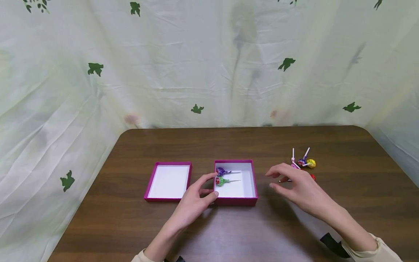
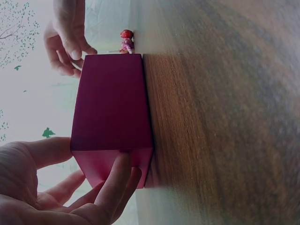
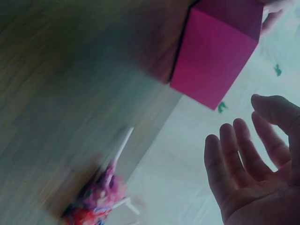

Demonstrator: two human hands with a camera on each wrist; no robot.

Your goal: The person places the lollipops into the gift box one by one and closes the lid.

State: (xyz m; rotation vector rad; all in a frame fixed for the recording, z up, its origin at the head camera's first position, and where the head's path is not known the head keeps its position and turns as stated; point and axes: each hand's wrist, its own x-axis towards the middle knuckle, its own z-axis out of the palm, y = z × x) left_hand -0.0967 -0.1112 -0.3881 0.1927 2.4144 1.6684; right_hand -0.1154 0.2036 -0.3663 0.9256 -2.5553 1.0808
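Observation:
My left hand [image 1: 195, 199] rests against the left side of a magenta box [image 1: 235, 201] with a white inside, its fingertips touching the wall and rim. In the left wrist view the fingers lie along that magenta wall [image 2: 112, 103]. Inside the box, at its left, lie a purple lollipop [image 1: 221, 171] and a green-and-red lollipop [image 1: 220, 181], sticks pointing right. My right hand [image 1: 299, 185] hovers right of the box, fingers apart and holding nothing. Just behind it sit several lollipops, among them a yellow one [image 1: 311, 163] and a pink one [image 3: 105, 192], partly hidden by the hand.
A magenta-edged lid [image 1: 172, 182], white inside up, lies left of the box on the brown wooden table [image 1: 131, 225]. Pale curtains [image 1: 209, 65] with green leaf shapes stand behind and beside the table.

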